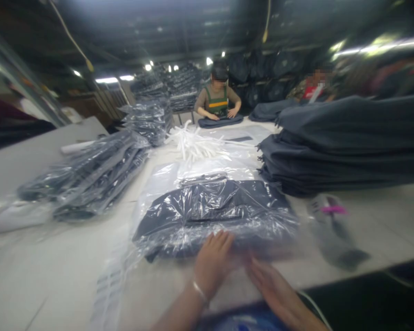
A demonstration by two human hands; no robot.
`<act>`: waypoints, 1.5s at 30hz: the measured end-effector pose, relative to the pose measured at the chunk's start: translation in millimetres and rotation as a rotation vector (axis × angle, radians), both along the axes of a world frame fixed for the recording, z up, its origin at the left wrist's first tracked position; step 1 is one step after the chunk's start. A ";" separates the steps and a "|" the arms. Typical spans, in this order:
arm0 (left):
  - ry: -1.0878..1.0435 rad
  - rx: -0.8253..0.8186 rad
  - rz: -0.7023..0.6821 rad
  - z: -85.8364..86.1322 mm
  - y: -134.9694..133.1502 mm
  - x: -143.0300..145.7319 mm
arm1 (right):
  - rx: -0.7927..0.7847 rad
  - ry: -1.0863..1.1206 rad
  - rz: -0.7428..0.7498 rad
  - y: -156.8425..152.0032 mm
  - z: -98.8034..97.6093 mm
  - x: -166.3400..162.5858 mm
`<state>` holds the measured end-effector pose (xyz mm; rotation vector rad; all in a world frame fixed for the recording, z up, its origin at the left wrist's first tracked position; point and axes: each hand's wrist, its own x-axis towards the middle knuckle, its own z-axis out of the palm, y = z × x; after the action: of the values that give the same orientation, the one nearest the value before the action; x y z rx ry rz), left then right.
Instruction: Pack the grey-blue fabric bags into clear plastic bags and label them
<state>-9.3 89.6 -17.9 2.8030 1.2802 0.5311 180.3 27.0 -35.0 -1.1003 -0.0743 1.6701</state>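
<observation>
A folded dark garment in a clear plastic bag [210,209] lies on the white table [48,271] straight ahead of me. My left hand [212,262] rests flat on the bag's near edge, fingers stretched out and together, a thin bracelet on the wrist. My right hand [271,285] lies just to its right at the bag's near corner, fingers extended flat and smeared by motion. Neither hand grips anything.
Bagged dark garments [89,177] are stacked at the left. A tall pile of unbagged dark garments [348,147] sits at the right. White strips [196,142] lie further back. A blurred dark tool with a pink part [331,220] lies right. Two people work at the far end.
</observation>
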 end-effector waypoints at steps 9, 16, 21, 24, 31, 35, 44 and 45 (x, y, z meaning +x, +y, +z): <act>0.162 -0.062 0.164 -15.3 32.6 10.5 | 0.161 0.091 -0.118 17.7 -18.6 -20.4; 0.265 -0.192 0.081 29.1 59.7 7.5 | 0.198 -0.027 -0.090 57.9 -25.8 -13.8; 0.273 -0.219 0.105 80.3 73.1 0.4 | 0.333 -0.098 -0.141 93.4 26.5 -14.8; 0.136 -0.104 0.102 81.5 68.6 -1.5 | 0.334 -0.135 -0.094 95.0 39.8 -16.4; -0.067 -0.016 0.296 74.3 85.5 -17.0 | 0.449 -0.120 0.066 108.6 38.7 -19.2; -0.083 -0.016 0.390 144.6 121.9 -44.0 | 0.609 0.016 0.004 146.6 52.0 -35.0; -0.577 -0.286 0.561 274.4 199.1 -111.9 | 0.281 0.176 0.532 124.8 -11.1 -153.0; -0.702 -0.374 0.623 285.1 197.1 -118.2 | 0.302 0.196 0.564 116.4 -9.2 -168.0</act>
<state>-127.5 286.7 267.2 1.6401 1.7766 1.0298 12.3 143.4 -44.2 -0.7148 -0.5339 2.1704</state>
